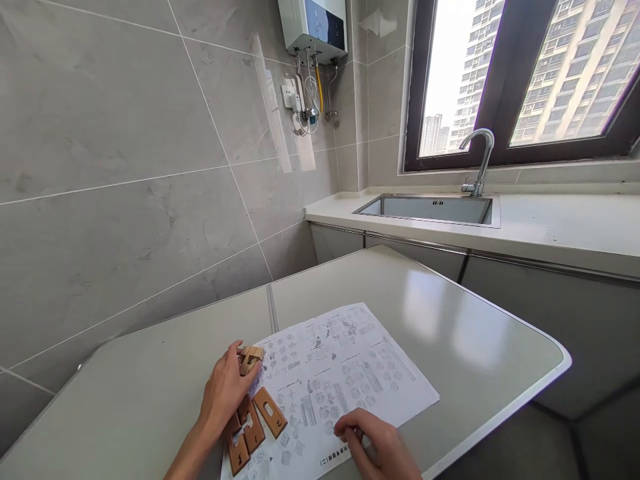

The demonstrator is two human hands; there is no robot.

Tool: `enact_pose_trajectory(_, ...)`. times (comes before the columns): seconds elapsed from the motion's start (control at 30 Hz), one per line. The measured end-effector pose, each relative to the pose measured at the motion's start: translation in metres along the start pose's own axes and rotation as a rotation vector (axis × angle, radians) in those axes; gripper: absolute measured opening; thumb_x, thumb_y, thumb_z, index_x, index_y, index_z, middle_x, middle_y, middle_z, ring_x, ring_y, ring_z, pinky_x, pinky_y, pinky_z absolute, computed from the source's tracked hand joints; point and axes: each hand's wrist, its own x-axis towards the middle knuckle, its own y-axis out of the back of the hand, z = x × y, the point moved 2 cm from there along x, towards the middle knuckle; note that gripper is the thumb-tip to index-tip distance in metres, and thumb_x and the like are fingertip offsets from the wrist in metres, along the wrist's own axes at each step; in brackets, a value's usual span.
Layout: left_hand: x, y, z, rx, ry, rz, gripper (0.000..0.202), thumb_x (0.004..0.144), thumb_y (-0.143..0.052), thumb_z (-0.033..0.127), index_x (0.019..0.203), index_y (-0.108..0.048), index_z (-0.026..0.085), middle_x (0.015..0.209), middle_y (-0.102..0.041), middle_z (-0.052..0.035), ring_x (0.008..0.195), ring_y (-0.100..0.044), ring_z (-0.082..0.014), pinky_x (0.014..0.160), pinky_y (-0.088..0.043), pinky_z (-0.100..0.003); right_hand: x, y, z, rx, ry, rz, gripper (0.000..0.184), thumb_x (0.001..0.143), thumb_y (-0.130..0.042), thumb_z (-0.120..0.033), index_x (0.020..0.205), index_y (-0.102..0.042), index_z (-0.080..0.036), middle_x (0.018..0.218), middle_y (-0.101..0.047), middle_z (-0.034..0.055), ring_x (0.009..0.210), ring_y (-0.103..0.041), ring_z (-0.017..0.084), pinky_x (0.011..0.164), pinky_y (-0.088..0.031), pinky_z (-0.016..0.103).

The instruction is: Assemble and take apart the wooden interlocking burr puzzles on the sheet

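My left hand [223, 387] rests at the left edge of a printed sheet [405, 383], its thumb and fingers closed around light wooden puzzle blocks [256, 354] that sit close together. Just below it lie brown flat wooden pieces with cut-outs: one marked 2 [271, 412], one marked 1 [255, 433] and one marked 3 [239, 455]. Part of the brown wood is covered by my left hand. My right hand [375, 441] is at the sheet's near edge, fingers curled together, with nothing visible in them. Small diagrams fill the sheet, and its heading appears upside down.
The pale table [345, 283] has a seam and a rounded right corner. Beyond it runs a white counter [565, 220] with a sink [425, 208] and a faucet [481, 160]. A water heater [315, 27] hangs on the grey tiled wall [125, 120].
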Motion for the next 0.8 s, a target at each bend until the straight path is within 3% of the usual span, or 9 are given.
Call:
enact_pose_trajectory(0.1, -0.006, 0.005, 0.013, -0.028, -0.041, 0.002, 0.071, 0.094, -0.049, 0.056, 0.15, -0.043, 0.015, 0.139, -0.068, -0.0167, 0.123, -0.066, -0.0366, 0.088, -0.056, -0.042, 0.0, 0.0, 0.0, 0.001, 0.001, 0.007, 0.046, 0.11, -0.042, -0.054, 0.094, -0.073, -0.023, 0.086, -0.077, 0.0084, 0.074, -0.072, 0.022, 0.066, -0.055, 0.028)
enact_pose_trajectory(0.23, -0.025, 0.01, 0.045, -0.131, -0.122, -0.031, 0.069, 0.094, -0.054, 0.058, 0.15, -0.046, 0.019, 0.14, -0.067, -0.0142, 0.124, -0.067, -0.0339, 0.095, -0.055, -0.043, 0.0, 0.0, 0.0, 0.021, -0.003, 0.021, 0.044, 0.109, -0.046, -0.053, 0.093, -0.074, -0.023, 0.085, -0.077, 0.0084, 0.073, -0.072, 0.022, 0.063, -0.054, 0.027)
enact_pose_trajectory(0.5, -0.08, -0.014, 0.104, -0.276, -0.295, -0.236, 0.069, 0.091, -0.064, 0.048, 0.153, -0.046, 0.025, 0.143, -0.064, -0.0159, 0.131, -0.062, -0.0354, 0.106, -0.051, -0.048, -0.001, 0.0, 0.002, -0.022, 0.018, -0.005, 0.038, 0.11, -0.044, -0.047, 0.096, -0.071, -0.024, 0.087, -0.076, 0.0069, 0.077, -0.073, 0.022, 0.07, -0.054, 0.027)
enact_pose_trajectory(0.63, -0.101, -0.021, 0.121, -0.286, -0.351, -0.318, 0.071, 0.09, -0.066, 0.041, 0.156, -0.044, 0.025, 0.145, -0.063, -0.0165, 0.134, -0.059, -0.0349, 0.108, -0.05, -0.046, -0.001, 0.002, 0.002, -0.035, 0.038, 0.0, 0.036, 0.109, -0.044, -0.043, 0.095, -0.07, -0.023, 0.085, -0.076, 0.0062, 0.077, -0.072, 0.021, 0.072, -0.054, 0.027)
enact_pose_trajectory(0.8, -0.108, -0.022, 0.128, -0.269, -0.361, -0.345, 0.069, 0.091, -0.064, 0.037, 0.156, -0.045, 0.021, 0.147, -0.062, -0.0164, 0.136, -0.057, -0.0354, 0.11, -0.048, -0.047, -0.001, 0.002, 0.002, -0.036, 0.042, 0.014, 0.037, 0.11, -0.043, -0.043, 0.093, -0.068, -0.022, 0.083, -0.075, 0.006, 0.074, -0.072, 0.021, 0.071, -0.053, 0.026)
